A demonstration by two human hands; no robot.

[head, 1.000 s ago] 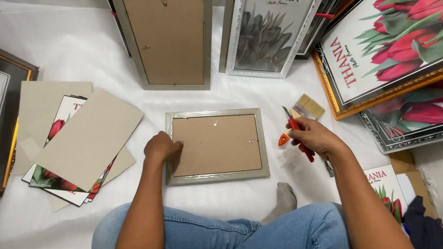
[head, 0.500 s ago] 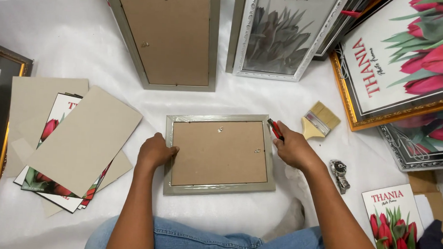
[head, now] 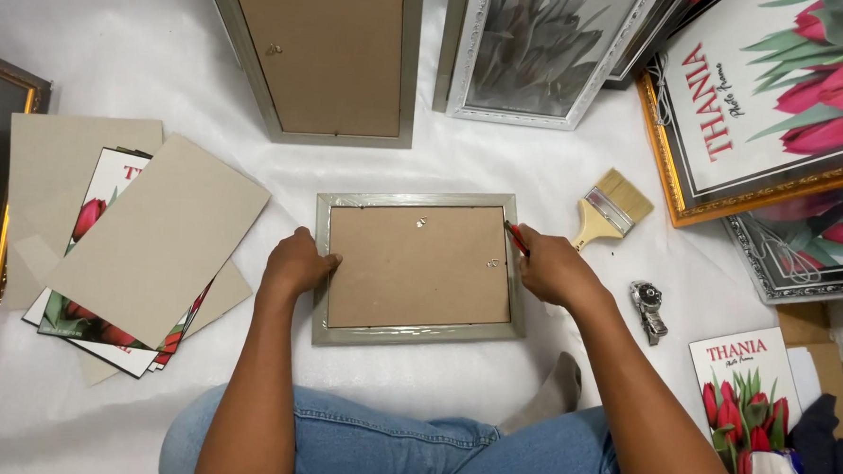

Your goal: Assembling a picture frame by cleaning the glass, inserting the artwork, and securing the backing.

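While you sit on the white sheet [head: 117,53] with your legs in blue jeans [head: 402,454], a small silver picture frame [head: 415,335] lies face down just ahead of your knees, its brown backing board [head: 420,265] upward. Your left hand [head: 297,263] rests on the frame's left edge, fingers curled over the rail and pressed down, holding nothing else. Your right hand [head: 553,268] sits at the frame's right edge, closed around a red-handled tool [head: 515,237] whose tip meets the upper right of the backing board; what kind of tool it is cannot be told.

To the right of that hand, a flat paintbrush [head: 612,206] with a pale handle lies on the sheet, and a small metal object [head: 649,309] lies nearer you, apart from both. To your left, loose grey backing boards [head: 161,240] overlie printed tulip sheets [head: 86,222]. A larger frame [head: 325,62] lies back-up beyond the small one, with a white ornate frame [head: 534,52] beside it. Gold-edged tulip prints [head: 768,110] are stacked at the far right, and another tulip card [head: 742,388] lies by your right knee.
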